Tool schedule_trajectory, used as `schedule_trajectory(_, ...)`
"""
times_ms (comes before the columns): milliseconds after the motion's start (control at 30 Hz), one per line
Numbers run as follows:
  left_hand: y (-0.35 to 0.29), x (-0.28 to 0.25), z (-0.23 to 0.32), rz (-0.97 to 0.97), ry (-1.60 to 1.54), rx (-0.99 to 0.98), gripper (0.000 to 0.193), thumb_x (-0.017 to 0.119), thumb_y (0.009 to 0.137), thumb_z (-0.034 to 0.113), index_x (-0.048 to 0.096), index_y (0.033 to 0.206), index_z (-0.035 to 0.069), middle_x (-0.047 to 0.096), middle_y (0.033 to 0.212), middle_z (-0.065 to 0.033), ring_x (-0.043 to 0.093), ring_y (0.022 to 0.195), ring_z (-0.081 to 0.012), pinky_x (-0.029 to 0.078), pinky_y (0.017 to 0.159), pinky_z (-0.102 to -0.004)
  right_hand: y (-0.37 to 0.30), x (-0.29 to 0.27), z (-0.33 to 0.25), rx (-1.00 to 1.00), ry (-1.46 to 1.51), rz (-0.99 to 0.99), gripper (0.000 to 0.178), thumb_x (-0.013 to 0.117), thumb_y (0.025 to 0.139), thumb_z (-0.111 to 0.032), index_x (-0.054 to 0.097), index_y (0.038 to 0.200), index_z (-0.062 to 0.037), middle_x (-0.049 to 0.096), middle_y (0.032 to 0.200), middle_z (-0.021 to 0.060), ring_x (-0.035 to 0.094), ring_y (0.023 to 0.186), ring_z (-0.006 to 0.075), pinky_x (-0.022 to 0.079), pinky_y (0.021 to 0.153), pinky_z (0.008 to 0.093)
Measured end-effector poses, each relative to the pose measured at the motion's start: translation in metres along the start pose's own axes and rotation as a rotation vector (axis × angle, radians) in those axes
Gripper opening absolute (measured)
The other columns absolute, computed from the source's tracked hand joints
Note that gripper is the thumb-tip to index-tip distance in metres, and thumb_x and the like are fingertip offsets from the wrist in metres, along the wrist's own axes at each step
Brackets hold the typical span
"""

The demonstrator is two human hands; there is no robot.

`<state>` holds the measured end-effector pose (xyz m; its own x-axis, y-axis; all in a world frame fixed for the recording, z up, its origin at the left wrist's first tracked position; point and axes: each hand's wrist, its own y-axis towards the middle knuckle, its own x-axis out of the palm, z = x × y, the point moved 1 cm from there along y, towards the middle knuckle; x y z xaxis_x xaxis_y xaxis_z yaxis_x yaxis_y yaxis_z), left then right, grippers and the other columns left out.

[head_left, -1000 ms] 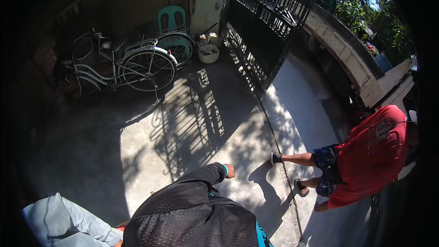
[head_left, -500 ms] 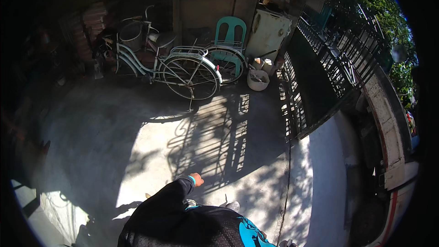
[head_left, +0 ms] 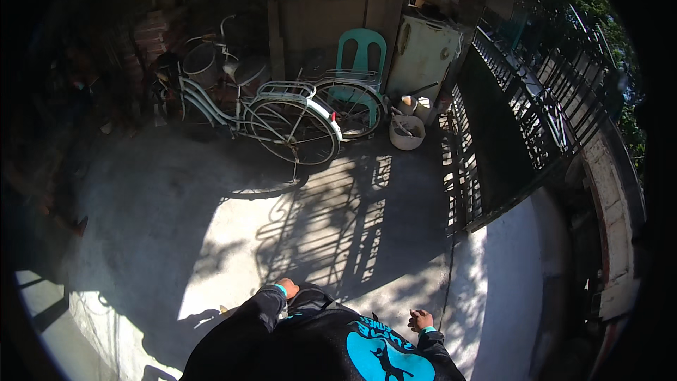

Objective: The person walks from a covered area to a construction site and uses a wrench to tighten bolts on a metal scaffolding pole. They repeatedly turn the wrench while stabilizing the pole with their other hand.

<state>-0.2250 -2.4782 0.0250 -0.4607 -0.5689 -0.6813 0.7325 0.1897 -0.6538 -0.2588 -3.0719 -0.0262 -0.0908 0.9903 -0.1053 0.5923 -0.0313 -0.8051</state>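
Note:
My left hand [head_left: 288, 287] hangs low in front of my body, below a black sleeve with a bright blue cuff. Its fingers look curled in, and no object shows in it. Off to the right, my right hand [head_left: 421, 320] reaches out past my shirt [head_left: 331, 346], fingers loosely bent and partly apart, with nothing visible in them. Neither hand touches anything; sunlit concrete floor [head_left: 233, 233] lies beneath both. The nearest large thing ahead is a pale bicycle [head_left: 289, 127] on its stand, with a second bicycle [head_left: 363, 109] behind it.
A green plastic chair [head_left: 361, 46] stands behind the bicycles, beside an old, worn white cabinet [head_left: 419, 53]. In front of that sits a white bucket [head_left: 407, 132] with things in it. An open metal gate [head_left: 501, 127] runs along the right, near a low wall [head_left: 613, 204].
My right hand has come into view at the lower right. My left hand has shifted slightly left and down. The bicycles, chair and bucket sit a little lower in the picture.

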Motion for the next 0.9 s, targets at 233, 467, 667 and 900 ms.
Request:
schedule_trajectory(233,0.14,-0.028,0.058,-0.427,0.474,0.843,0.022,0.069,0.097,0.028,0.08,0.099,0.01,0.081,0.096,-0.0092,0.077,0.094,-0.022,0.06,0.084,-0.0397,-0.031,0.06,-0.1,-0.36,-0.44,0.58,0.056,0.062,0.096,-0.055,0.08,0.112,-0.0046,0.076,0.115,0.0246,0.07,0.111,0.0441,0.055,0.097,0.0509)
schedule_trajectory(467,0.234,-0.089,0.152,-0.778,0.485,0.353,0.022,0.068,0.098,0.029,0.078,0.105,0.011,0.08,0.099,-0.0084,0.077,0.094,-0.0237,0.06,0.082,-0.041,-0.099,0.226,-0.028,0.229,0.228,0.794,0.049,0.068,0.089,-0.05,0.081,0.114,-0.0098,0.079,0.114,0.0169,0.073,0.107,0.0391,0.057,0.096,0.0475)
schedule_trajectory(667,0.246,-0.08,0.246,-0.773,0.714,0.423,0.023,0.068,0.098,0.03,0.077,0.109,0.013,0.079,0.101,-0.0077,0.076,0.094,-0.0251,0.06,0.08,-0.0421,-0.167,0.465,0.063,0.453,0.312,0.79,0.062,0.067,0.09,-0.056,0.079,0.115,-0.0008,0.076,0.12,0.0234,0.07,0.117,0.0427,0.054,0.102,0.0499)
schedule_trajectory(900,0.144,0.018,0.3,-0.844,1.006,0.636,0.025,0.067,0.099,0.031,0.075,0.115,0.014,0.078,0.104,-0.0069,0.076,0.094,-0.0267,0.06,0.078,-0.0434,-0.191,0.558,0.162,0.629,0.434,0.743,0.057,0.056,0.102,-0.059,0.078,0.125,-0.0108,0.073,0.127,0.0234,0.07,0.115,0.0427,0.053,0.103,0.0515)
